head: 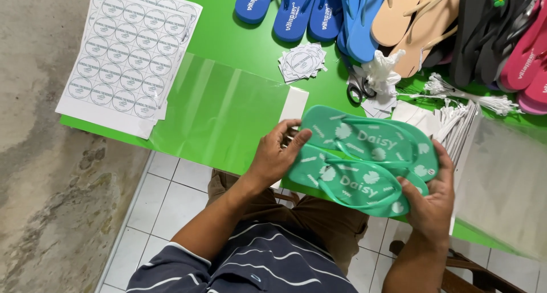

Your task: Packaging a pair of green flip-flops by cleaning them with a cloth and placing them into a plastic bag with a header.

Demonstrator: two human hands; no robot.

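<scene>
I hold a pair of teal flip-flops with white flower prints, side by side, straps up, over the near edge of the green table. My left hand grips their heel end on the left. At the toe end on the right, my right hand cups them from below. A clear plastic bag lies flat on the table just left of the flip-flops.
A sheet of round stickers lies at the table's left end. Cut stickers, scissors and white plastic ties sit mid-table. Blue, tan, black and pink flip-flops are piled at the back. More clear bags lie right.
</scene>
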